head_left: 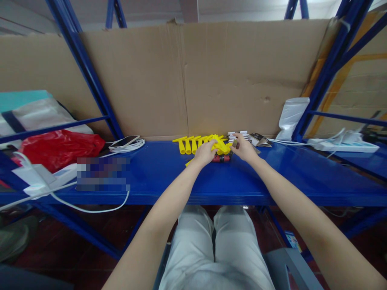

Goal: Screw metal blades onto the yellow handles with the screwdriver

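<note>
Yellow T-shaped plastic pieces [188, 146], several of them, stand in a row at the back of the blue shelf. My left hand [206, 153] is closed on a yellow plastic piece [220, 147] at the right end of this row; its fingertips are partly hidden. Just to the right, my right hand [244, 150] pinches a small brownish piece [236, 143] between thumb and fingers, close to that yellow piece. A red and black tool-like object [222, 158] lies below and between the hands, partly covered. Another yellow tip [189, 162] shows beside my left wrist.
Small white packets [242, 134] and a dark crumpled packet [260, 139] lie behind my right hand. Cardboard [217, 80] walls the back. On the blue shelf [163, 173], a phone [126, 141] with coiled white cable is left; a power strip [347, 146] is right.
</note>
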Motion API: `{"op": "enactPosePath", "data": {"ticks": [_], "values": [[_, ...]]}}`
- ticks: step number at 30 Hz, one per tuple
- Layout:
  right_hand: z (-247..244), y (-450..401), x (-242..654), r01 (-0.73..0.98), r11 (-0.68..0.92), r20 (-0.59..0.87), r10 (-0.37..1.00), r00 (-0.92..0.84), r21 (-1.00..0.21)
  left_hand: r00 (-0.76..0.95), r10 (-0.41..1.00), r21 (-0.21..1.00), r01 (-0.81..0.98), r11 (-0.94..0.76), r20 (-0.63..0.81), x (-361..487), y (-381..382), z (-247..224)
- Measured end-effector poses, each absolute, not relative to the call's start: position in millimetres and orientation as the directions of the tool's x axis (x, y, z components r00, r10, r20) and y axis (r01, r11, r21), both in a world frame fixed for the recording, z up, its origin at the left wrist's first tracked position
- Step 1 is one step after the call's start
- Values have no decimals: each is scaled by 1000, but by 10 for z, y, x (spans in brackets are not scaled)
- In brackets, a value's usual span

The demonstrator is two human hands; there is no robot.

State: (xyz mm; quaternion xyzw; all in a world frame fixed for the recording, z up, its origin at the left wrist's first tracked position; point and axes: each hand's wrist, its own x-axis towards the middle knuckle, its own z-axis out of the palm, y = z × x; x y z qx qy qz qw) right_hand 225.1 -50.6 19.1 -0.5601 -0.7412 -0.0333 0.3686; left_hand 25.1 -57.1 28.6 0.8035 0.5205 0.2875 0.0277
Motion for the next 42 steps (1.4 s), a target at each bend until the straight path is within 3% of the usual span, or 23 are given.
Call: {"op": "enactPosePath", "data": {"ticks": [13, 19, 23, 28, 32, 42], "values": [[-29, -236, 2325, 783, 397, 516, 849, -115, -479, 294, 851, 338, 823, -457, 434, 252, -577, 292], [12, -292, 2310, 723, 369, 325, 923, -209, -584, 302, 844, 338, 816, -469, 442, 248, -578, 287], [67, -325, 2308, 705, 313, 327, 937, -122, -636, 306, 840, 335, 814, -475, 448, 244, -558, 274], [166, -391, 2291, 494, 383, 407, 911, -64, -781, 357, 824, 312, 800, -513, 440, 248, -560, 267], [237, -505, 2210, 310, 365, 349, 931, -107, -878, 432, 788, 266, 775, -573, 439, 257, -595, 273], [227, -576, 2115, 254, 278, 266, 960, -83, -926, 449, 766, 246, 764, -596, 460, 259, -606, 266]]}}
